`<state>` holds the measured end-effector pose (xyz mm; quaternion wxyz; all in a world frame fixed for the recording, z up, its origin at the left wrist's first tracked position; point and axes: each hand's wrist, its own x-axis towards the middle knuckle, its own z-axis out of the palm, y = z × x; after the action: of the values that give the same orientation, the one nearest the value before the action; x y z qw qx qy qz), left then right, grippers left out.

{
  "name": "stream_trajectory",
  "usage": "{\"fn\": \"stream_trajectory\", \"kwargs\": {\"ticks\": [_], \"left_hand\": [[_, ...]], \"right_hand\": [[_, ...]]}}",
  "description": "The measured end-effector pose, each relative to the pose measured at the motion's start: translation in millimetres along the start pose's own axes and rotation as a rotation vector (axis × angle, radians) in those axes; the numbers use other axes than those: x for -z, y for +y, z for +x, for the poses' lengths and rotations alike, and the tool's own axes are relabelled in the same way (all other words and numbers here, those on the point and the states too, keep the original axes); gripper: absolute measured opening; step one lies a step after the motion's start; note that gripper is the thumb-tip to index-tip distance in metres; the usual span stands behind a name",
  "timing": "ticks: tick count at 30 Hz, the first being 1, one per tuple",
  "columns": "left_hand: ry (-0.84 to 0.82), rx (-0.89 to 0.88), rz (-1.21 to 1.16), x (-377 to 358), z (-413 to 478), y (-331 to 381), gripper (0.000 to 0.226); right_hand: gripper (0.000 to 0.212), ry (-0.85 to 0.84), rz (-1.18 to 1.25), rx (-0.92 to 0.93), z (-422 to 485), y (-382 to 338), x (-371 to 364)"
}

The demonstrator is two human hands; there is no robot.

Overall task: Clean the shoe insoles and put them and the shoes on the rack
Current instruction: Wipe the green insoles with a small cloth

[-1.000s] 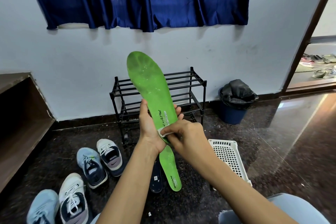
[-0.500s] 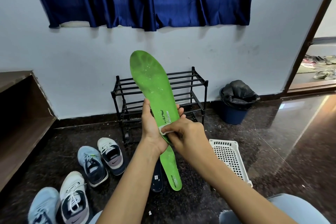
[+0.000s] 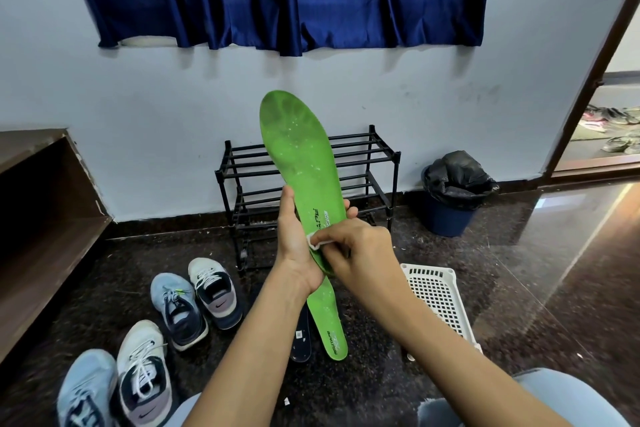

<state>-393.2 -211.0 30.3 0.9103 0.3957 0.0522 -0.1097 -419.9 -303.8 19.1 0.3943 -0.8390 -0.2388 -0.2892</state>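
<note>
Green insole (image 3: 301, 156) gripped upright by the left hand (image 3: 294, 246), in front of the black rack (image 3: 367, 163).
Right hand (image 3: 360, 253) pinches a small white wipe (image 3: 313, 241) against the insole's lower half; both grasps and the wipe's place match a second ago.

Left hand (image 3: 297, 248) grips green insole (image 3: 300, 156), right hand (image 3: 363, 253) pinches wipe (image 3: 313, 241).

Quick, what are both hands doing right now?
Left hand: grips the green insole.
Right hand: pinches a small white wipe against that insole.
</note>
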Motion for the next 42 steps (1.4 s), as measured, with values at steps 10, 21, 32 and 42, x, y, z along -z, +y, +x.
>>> {"fn": "stream_trajectory", "kwargs": {"ticks": [10, 21, 32, 42], "left_hand": [[0.016, -0.013, -0.012, 4.4, 4.9, 5.9, 0.088], [-0.017, 0.0, 0.037, 1.6, 1.3, 0.2, 0.084], [-0.028, -0.005, 0.036, 2.5, 0.4, 0.1, 0.086], [-0.016, -0.034, 0.023, 2.2, 1.7, 3.0, 0.086]], "right_hand": [[0.022, -0.02, 0.022, -0.009, -5.4, -2.7, -2.1], [0.021, 0.042, 0.023, -0.014, 1.0, 0.8, -1.4], [0.021, 0.018, -0.012, 0.008, 9.0, 1.8, -4.2], [0.021, 0.003, -0.018, 0.008, 8.2, 3.4, -7.1]]}}
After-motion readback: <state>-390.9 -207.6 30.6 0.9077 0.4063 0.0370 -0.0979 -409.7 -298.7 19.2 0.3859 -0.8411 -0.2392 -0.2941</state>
